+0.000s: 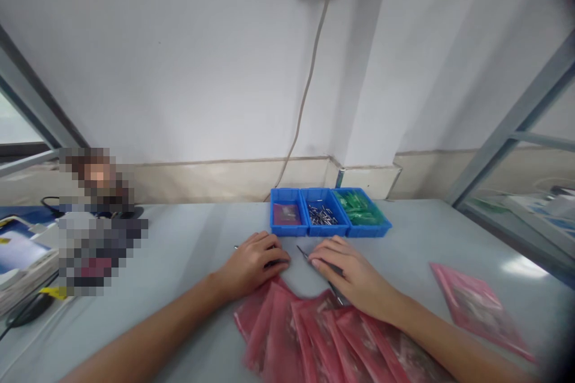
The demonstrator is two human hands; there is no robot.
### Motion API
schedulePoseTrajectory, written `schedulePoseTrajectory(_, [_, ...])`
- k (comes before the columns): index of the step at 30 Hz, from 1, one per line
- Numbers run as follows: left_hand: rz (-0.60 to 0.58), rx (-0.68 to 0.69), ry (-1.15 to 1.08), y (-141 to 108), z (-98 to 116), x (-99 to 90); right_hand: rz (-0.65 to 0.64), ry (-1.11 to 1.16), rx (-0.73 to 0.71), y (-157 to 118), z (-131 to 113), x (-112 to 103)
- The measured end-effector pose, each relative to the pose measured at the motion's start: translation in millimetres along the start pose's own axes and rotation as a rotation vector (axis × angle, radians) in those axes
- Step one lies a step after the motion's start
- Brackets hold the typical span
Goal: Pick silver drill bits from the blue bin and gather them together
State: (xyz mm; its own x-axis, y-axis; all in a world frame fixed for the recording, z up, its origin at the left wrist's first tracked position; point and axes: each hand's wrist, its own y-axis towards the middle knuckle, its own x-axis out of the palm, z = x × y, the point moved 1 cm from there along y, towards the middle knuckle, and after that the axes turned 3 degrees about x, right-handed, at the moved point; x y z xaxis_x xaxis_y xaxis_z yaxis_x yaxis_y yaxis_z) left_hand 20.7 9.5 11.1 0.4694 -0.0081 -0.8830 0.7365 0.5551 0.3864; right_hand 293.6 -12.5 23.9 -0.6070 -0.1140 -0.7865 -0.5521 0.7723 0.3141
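Note:
My left hand (261,258) rests on the table in front of the blue bins, its fingers curled. A small metallic tip (236,246) shows at its outer side and something dark shows under the fingers, but what it holds is mostly hidden. Beside it my right hand (348,269) is closed around a slim, pointed dark metal tool (332,288), which lies slantwise with its tip toward the bins. Below both hands a fan of overlapping pink plastic bags (287,335) with small contents covers the table's near side.
Three joined blue bins hold a pink bag (286,214), loose metal pins (321,215) and green packets (359,208). Another pink bag (483,305) lies at right on the grey table (188,239). At left are a blurred-out person, cables and a white power strip (31,269).

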Motion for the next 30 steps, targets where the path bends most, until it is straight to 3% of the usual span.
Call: schedulePoseTrajectory(30, [-0.012,-0.02,-0.036,-0.1,0.0,-1.6,-0.074,-0.038,-0.026,-2.6,0.0,0.0])
